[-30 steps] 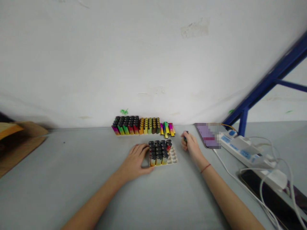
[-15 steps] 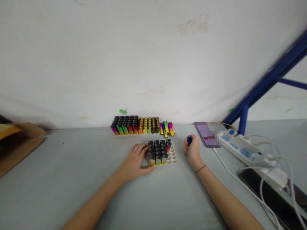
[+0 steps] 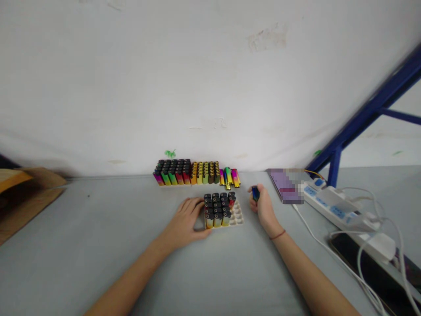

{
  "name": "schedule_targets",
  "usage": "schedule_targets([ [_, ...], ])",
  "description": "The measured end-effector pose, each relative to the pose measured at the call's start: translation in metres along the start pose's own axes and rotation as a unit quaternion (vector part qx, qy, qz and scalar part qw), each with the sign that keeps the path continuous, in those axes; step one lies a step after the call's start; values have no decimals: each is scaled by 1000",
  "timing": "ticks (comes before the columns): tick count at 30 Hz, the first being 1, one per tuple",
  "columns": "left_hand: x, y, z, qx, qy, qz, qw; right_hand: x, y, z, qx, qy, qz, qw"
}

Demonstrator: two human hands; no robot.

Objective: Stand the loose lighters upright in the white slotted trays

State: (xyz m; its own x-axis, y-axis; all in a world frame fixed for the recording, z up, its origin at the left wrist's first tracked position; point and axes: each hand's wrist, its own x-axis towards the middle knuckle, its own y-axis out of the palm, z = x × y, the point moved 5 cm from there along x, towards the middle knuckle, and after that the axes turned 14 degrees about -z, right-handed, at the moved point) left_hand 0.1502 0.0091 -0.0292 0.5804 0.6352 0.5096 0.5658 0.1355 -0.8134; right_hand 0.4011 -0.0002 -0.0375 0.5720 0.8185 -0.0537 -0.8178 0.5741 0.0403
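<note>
beside the tray [image 3: 237, 218], left hand [image 3: 184, 223] lies open; right hand [image 3: 262, 205] grips a half-hidden lighter [image 3: 255, 193]

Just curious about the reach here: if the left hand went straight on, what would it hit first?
The left hand would meet the lighters standing in the pale tray first; its fingertips look already against them, though depth is hard to judge.

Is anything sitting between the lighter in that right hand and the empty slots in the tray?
Nothing visible does: only grey tabletop lies between the right hand with its dark blue lighter and the tray's empty slots.
</note>
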Motion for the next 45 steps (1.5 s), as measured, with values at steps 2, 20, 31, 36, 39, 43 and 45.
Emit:
schedule_targets([
  [2, 0, 0, 0, 0, 2, 1, 1000, -8, 0, 13, -10, -24, 28, 999],
  [20, -1, -1, -1, -2, 5, -5, 1000, -37, 1, 48, -186, -259, 190, 929],
  [31, 1, -2, -3, -8, 1, -2, 1000, -53, 8, 65, -239, -368, 237, 867],
  [36, 1, -2, -2, -11, -2, -2, 1000, -12, 4, 65, -293, -389, 132, 863],
  [39, 1, -1, -2, -9, -1, -1, 1000, 20, 17, 49, -358, -389, 92, 844],
  [43, 0, -2, -1, -8, 1, -4, 1000, 47, 36, 29, -405, -347, 89, 841],
  [45, 0, -2, -1, -10, 1, -7, 1000, 53, 39, 24, -440, -320, 75, 836],
])
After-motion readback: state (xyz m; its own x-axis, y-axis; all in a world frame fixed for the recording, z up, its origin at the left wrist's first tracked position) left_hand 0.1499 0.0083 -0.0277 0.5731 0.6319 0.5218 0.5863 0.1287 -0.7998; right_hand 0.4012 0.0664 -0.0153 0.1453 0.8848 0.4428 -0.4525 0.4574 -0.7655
